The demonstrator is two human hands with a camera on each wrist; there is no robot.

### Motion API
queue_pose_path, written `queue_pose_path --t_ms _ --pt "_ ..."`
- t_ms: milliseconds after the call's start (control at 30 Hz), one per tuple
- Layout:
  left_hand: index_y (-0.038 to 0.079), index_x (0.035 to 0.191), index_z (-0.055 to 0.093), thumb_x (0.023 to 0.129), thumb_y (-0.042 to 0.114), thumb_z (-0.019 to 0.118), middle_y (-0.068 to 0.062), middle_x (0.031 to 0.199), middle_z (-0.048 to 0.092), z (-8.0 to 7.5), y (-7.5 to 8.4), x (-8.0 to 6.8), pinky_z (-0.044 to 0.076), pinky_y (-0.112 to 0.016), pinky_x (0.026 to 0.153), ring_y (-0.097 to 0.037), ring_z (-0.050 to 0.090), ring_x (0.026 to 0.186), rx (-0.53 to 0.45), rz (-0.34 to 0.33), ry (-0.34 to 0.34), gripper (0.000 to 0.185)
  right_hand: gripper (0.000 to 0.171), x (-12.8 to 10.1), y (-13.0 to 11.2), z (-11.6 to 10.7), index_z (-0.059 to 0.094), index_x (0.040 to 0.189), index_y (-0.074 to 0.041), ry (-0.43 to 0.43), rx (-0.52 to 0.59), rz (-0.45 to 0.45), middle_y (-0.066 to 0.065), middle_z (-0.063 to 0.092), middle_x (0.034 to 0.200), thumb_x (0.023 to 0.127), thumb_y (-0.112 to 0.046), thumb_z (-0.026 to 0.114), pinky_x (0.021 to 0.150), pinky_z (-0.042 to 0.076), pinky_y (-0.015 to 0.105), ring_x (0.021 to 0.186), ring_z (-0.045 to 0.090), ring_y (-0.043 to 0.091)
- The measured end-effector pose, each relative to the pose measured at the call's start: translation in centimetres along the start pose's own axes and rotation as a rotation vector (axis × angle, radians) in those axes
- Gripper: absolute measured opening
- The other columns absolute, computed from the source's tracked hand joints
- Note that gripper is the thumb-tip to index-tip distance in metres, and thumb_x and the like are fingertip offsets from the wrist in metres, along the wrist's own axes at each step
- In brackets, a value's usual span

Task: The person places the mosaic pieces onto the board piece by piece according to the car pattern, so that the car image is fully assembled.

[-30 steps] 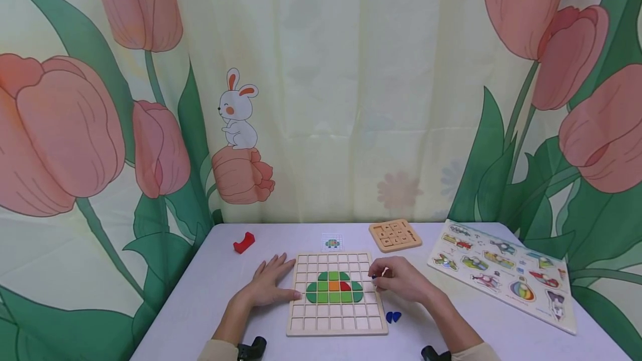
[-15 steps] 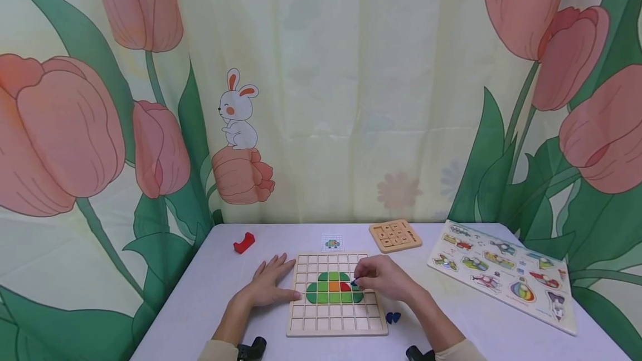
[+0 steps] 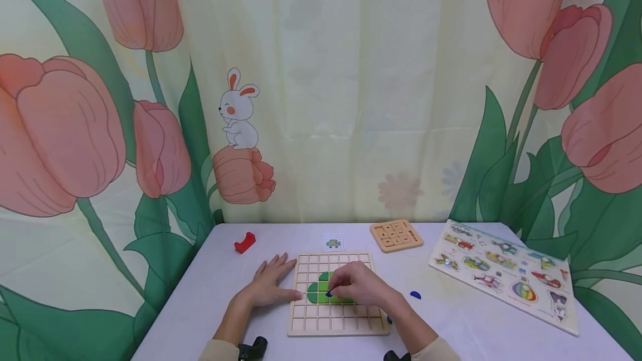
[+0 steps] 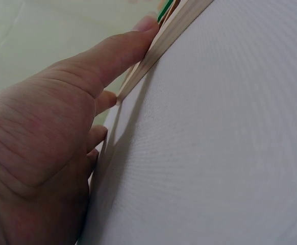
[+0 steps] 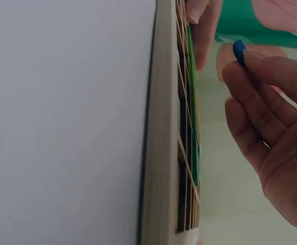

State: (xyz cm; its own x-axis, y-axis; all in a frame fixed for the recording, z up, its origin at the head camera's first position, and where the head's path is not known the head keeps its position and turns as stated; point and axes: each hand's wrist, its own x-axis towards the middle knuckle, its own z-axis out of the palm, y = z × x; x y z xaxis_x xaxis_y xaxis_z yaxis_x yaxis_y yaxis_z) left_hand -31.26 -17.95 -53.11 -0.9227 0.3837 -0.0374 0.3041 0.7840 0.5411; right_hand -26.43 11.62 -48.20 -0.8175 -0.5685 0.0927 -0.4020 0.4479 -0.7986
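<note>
Between thumb and fingertips of my right hand (image 3: 363,287) is a small dark blue piece (image 5: 239,52), pinched above the middle of a wooden grid board (image 3: 331,325). In the right wrist view it hovers apart from the board. Green tiles (image 3: 312,294) fill several cells beneath; the hand covers the right part of that pattern. My left hand (image 3: 271,283) lies at the board's left side, its fingers spread on the table and its thumb (image 4: 123,53) resting on the board's edge. Right of the board lie a blue half-round piece (image 3: 415,294) and another blue piece (image 3: 389,320), partly hidden by the right wrist.
Behind the board lies a small pattern card (image 3: 333,242). Farther right are a wooden number puzzle (image 3: 396,235) and a large picture puzzle board (image 3: 501,274). A red notched block (image 3: 244,243) sits at the back left. The tulip-print curtain (image 3: 321,99) hangs behind the table.
My right hand has moved left from the board's right edge to over its middle, carrying the blue piece. The blue half-round piece on the table has come into view. My left hand stays put.
</note>
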Motion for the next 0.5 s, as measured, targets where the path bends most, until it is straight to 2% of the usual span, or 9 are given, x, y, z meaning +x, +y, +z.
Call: queue_pose_path --t_ms 200,333,500 --pt "0.024 0.160 0.044 0.075 0.072 0.078 -0.012 0.172 0.027 0.0 -0.1 0.0 0.001 -0.066 0.128 -0.038 0.012 0.162 -0.007 -0.006 -0.003 0.103 0.002 0.5 0.1 0.9 0.081 0.091 -0.012 -0.047 -0.016 -0.023 -0.008 0.076 0.084 0.092 -0.011 0.079 0.069 0.052 0.018 0.072 0.060 0.001" --pt "0.023 0.160 0.044 0.074 0.072 0.078 -0.012 0.172 0.027 -0.1 -0.2 0.0 0.001 -0.066 0.128 -0.038 0.011 0.162 -0.012 -0.001 0.001 0.104 0.001 0.8 0.0 1.3 0.081 0.090 -0.010 -0.071 -0.017 -0.041 -0.007 0.076 0.083 0.090 -0.009 0.081 0.065 0.050 0.017 0.070 0.058 0.000" --pt "0.023 0.160 0.044 0.075 0.071 0.078 -0.012 0.172 0.027 0.0 -0.2 0.1 0.000 -0.065 0.128 -0.038 0.011 0.162 -0.011 -0.003 0.000 0.103 0.006 0.8 -0.2 1.8 0.080 0.086 -0.013 -0.108 -0.015 -0.018 -0.006 0.074 0.081 0.087 -0.008 0.083 0.064 0.049 0.017 0.070 0.058 -0.001"
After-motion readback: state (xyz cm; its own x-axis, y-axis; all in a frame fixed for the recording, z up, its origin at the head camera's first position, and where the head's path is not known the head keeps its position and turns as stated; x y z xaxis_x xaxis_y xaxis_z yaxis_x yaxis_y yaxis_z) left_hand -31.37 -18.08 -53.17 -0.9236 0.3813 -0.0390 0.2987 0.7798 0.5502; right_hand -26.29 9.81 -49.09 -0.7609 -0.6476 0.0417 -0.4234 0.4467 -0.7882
